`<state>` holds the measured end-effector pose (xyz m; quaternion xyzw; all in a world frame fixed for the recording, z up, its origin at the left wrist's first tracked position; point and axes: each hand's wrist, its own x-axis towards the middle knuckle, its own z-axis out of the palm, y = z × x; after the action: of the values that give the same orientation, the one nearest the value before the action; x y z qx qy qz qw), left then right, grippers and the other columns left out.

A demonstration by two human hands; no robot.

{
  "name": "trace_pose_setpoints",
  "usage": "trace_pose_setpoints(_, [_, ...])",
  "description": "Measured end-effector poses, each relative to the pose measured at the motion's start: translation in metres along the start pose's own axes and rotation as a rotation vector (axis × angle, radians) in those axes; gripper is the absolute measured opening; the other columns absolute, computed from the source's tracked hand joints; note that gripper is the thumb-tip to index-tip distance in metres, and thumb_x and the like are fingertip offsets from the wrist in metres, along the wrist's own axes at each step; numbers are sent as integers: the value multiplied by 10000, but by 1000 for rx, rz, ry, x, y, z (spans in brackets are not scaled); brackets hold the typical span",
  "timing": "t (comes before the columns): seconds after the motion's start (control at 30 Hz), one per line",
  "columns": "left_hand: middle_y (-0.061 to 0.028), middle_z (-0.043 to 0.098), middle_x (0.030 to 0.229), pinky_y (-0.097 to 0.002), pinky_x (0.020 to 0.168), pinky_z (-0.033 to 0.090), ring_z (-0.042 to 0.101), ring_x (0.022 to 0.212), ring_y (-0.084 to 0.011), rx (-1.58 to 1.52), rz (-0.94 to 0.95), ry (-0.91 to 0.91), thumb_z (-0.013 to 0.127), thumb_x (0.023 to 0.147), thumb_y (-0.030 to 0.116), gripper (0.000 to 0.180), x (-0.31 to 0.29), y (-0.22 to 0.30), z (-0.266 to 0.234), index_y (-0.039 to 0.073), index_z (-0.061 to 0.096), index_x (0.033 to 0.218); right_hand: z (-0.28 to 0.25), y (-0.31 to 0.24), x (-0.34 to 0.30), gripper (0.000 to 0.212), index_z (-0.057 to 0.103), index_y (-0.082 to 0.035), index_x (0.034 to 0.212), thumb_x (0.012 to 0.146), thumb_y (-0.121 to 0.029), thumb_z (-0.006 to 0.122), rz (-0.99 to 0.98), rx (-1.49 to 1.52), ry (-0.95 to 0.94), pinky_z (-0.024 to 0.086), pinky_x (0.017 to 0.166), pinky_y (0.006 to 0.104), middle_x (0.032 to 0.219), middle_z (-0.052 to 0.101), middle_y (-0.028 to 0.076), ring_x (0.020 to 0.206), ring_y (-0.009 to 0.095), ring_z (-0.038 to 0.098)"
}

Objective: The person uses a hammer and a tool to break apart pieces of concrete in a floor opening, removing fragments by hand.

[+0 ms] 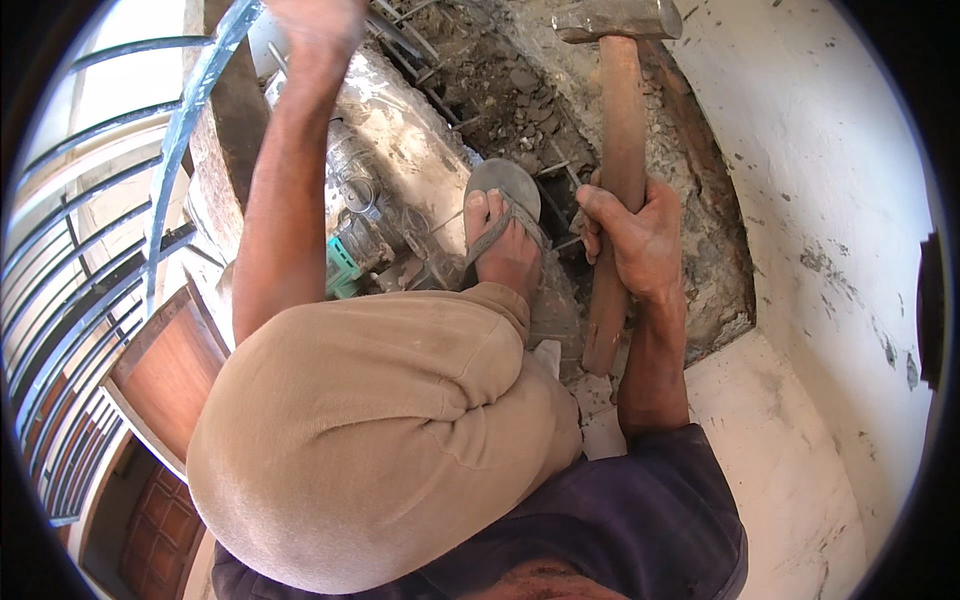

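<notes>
My right hand [640, 235] is wrapped round the wooden handle [622, 120] of a sledgehammer, below its steel head [617, 18]. The head is up at the top of the view and the handle's butt points down toward me. My left hand [318, 22] is stretched up to the top edge, near a blue metal bar [205, 85]. It is smeared by motion and its fingers are cut off, so what it holds cannot be made out. Below the hammer is a broken-out trench [525, 100] with rubble and exposed steel bars.
My sandalled foot [505, 240] stands at the trench's edge. A dusty power tool [365, 215] with a teal part lies on the pale concrete [395, 130] beside it. A blue-barred railing [85, 230] runs along the left; a white wall [810, 170] closes the right side.
</notes>
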<state>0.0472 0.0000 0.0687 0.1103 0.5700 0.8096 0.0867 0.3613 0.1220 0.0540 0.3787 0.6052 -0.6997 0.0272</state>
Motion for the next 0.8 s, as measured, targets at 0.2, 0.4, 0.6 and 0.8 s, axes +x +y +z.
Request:
trace_pose_setpoints(0.2, [42, 357, 519, -313, 411, 259, 311, 413, -101, 187, 317, 93, 573, 1045, 375, 473, 35, 15, 1, 173, 429, 643, 0, 4, 9, 212, 652, 11, 817, 873, -184, 717, 40, 17, -44, 438, 511, 285, 629, 609, 15, 547, 88, 553])
trace_pose_setpoints(0.4, [-11, 515, 556, -270, 409, 342, 490, 497, -99, 280, 198, -62, 621, 1021, 215, 393, 38, -64, -38, 89, 510, 666, 6, 26, 21, 201, 631, 12, 835, 873, -163, 723, 45, -9, -85, 449, 512, 297, 663, 604, 24, 552, 99, 560])
trace_pose_setpoints(0.6, [6, 439, 529, -301, 452, 364, 402, 458, -106, 526, 121, -12, 610, 1027, 236, 445, 28, -101, -55, 119, 460, 626, 4, 49, 31, 433, 685, 104, 874, 755, -301, 783, 110, -113, -100, 531, 640, 400, 732, 668, 200, 680, 240, 664])
trace_pose_setpoints(0.8, [5, 406, 451, -334, 399, 395, 376, 373, -132, 639, 268, 60, 524, 1021, 294, 464, 41, -73, -13, 141, 429, 593, -3, 80, 48, 479, 670, 148, 839, 744, -309, 779, 148, -162, -41, 542, 630, 446, 702, 661, 254, 668, 297, 697])
